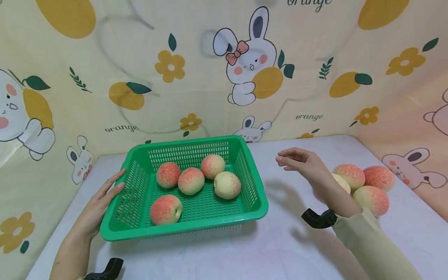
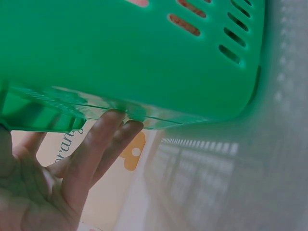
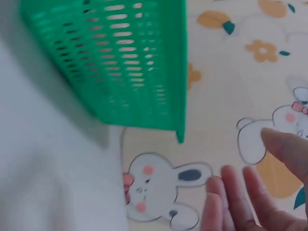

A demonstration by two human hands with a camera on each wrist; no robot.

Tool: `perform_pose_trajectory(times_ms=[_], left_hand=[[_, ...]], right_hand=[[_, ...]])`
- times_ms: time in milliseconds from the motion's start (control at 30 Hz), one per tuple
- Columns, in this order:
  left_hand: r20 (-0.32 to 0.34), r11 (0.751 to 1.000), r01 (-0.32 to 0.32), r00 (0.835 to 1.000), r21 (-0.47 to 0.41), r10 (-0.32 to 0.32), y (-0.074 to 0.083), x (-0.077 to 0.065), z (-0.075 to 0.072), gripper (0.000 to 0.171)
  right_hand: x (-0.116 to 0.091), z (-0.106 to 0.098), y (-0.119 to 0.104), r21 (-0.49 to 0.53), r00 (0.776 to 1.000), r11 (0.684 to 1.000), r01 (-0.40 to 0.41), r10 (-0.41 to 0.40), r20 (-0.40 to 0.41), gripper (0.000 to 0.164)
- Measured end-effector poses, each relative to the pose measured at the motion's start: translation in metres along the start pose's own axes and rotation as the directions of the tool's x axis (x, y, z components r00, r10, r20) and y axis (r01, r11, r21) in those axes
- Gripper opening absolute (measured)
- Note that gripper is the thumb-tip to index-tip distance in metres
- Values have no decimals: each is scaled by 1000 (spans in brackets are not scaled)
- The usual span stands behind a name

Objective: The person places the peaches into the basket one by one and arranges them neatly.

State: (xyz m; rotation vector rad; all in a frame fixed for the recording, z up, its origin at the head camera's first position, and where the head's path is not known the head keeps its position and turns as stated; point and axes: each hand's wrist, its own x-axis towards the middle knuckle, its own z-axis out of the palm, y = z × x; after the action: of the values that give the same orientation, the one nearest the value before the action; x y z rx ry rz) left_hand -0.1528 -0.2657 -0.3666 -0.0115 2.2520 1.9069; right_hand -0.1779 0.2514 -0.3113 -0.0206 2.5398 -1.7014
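A green plastic basket (image 1: 189,223) with slotted walls stands on the table and holds several peaches (image 1: 191,181), red-flushed and pale yellow. My left hand (image 1: 91,212) rests against the basket's left side, its thumb and a finger at the rim. In the left wrist view, extended fingers (image 2: 91,154) touch the outer wall below the rim. Right of the basket, my right hand (image 1: 308,171) is raised over the table with loosely bent fingers and holds nothing. In the right wrist view its fingers (image 3: 236,192) are apart from the basket.
Several more peaches (image 1: 371,199) lie grouped on the right of the table, partly behind my right wrist. The white tabletop (image 1: 224,252) meets a patterned cloth backdrop (image 1: 196,39) at the back, left and right. Black wrist devices (image 1: 319,218) sit on both arms.
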Motion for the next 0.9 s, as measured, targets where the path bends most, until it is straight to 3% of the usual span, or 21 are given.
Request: perform_pose_trajectory(times_ms=[167,267,433,600,900], left_hand=[[8,1000,-7,1000,-5,7,1,0,0,56],[7,1000,-9,1000,-11,9,1,0,0,56],[6,999,-13,1000,-30,13,1,0,0,55],[0,1000,-6,1000,-29,6,2,-1,1,55],[1,1000,-12,1000,-11,12,3,-1,2,56]], right_hand=[[-4,-4,15,-24,983,997,75,-78,-164,43],[-8,-7,23,-91,955,992,93,-115,-273,42],[-14,-12,35,-217,900,975,39,-129,-416,48],[-19,-17,46,-282,860,959,-21,-127,-495,50],[-25,-24,62,-254,823,964,-80,-79,-562,54]])
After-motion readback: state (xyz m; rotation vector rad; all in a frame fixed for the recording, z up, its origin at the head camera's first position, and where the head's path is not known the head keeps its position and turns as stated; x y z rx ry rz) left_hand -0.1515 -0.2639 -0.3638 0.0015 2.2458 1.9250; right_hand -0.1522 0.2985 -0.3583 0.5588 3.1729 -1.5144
